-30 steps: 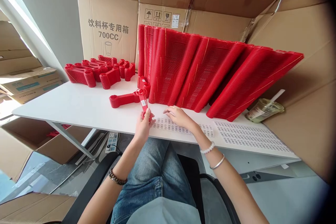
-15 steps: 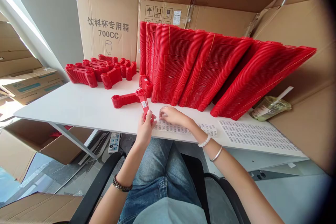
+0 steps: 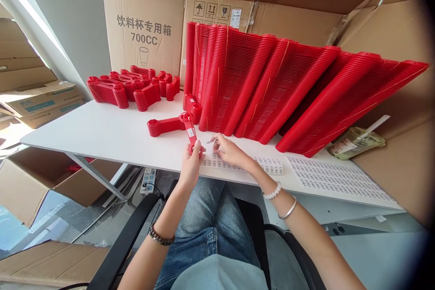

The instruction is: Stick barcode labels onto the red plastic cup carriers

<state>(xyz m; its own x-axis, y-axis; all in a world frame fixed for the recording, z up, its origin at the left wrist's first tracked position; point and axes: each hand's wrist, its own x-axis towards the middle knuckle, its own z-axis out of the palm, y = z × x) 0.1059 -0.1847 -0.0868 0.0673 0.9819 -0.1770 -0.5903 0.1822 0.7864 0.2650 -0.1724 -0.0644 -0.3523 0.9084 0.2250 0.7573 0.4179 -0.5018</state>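
Observation:
My left hand [image 3: 190, 163] is closed around the lower end of a red plastic piece [image 3: 188, 120] with a round ring at each end. A small white barcode label sits on the narrow bar between its rings. My right hand [image 3: 229, 150] is just to the right, its fingers bent in a pinch with a small pale sticker [image 3: 210, 141] at their tips. Below that hand lies a white strip of barcode stickers [image 3: 268, 165] at the table's front edge. Another red stack of the same shape [image 3: 165, 126] rests on the table beyond my left hand.
Tall leaning stacks of red pieces [image 3: 244, 77] stand behind my hands, with shorter stacks [image 3: 112, 93] at the back left of the white table [image 3: 84, 131]. A larger sticker sheet [image 3: 336, 176] and a tilted drink cup [image 3: 355, 142] are right. Cardboard [image 3: 146, 54] walls the back.
My right hand has lifted slightly off the sticker strip, and a pale sticker shows at its fingertips. My left hand still holds the red piece. The whole view has shifted slightly.

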